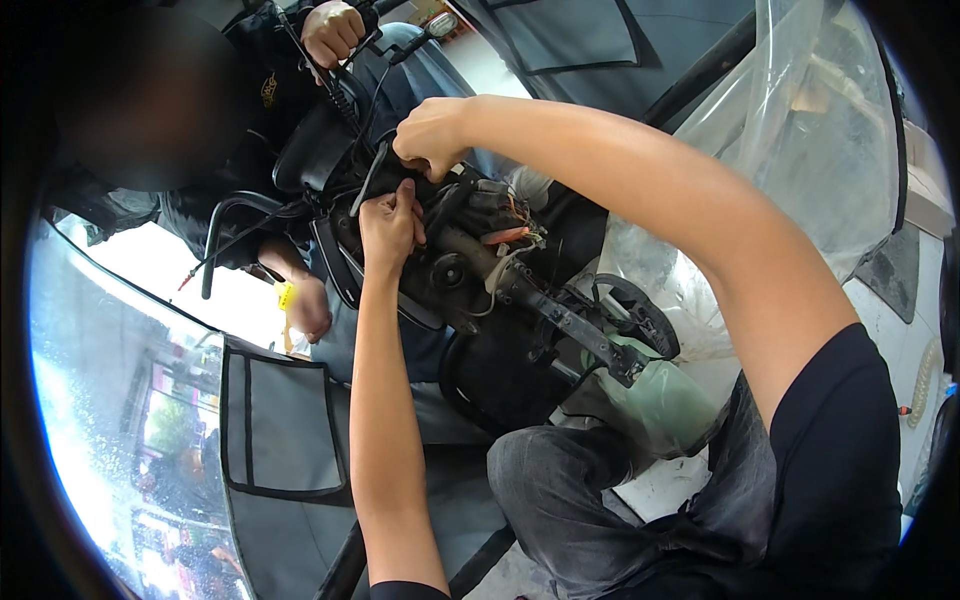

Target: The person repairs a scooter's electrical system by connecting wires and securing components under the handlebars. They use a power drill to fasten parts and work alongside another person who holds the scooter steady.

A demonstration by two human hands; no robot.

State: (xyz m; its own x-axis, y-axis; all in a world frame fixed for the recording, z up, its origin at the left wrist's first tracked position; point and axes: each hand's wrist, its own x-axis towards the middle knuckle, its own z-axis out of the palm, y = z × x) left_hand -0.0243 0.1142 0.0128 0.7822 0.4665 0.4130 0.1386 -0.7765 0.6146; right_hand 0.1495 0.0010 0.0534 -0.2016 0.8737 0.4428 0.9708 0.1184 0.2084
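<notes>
Vehicle front [450,271] sits between clear sheeting [800,165] and panel [285,425]; left hand [389,231] and right hand [433,138] curl, grip unclear.

The clear sheet [760,130] at the right looks like wrinkled, glossy plastic. Grey cloth-like panels, one with a matt pocket [290,425], have dark edging. The curved handlebar tube [211,245] is smooth and black; the frame bar [575,325] looks like dull, worn metal. The pale green part [665,405] looks like smooth plastic. The trousers [560,490] are faded, matt denim.
</notes>
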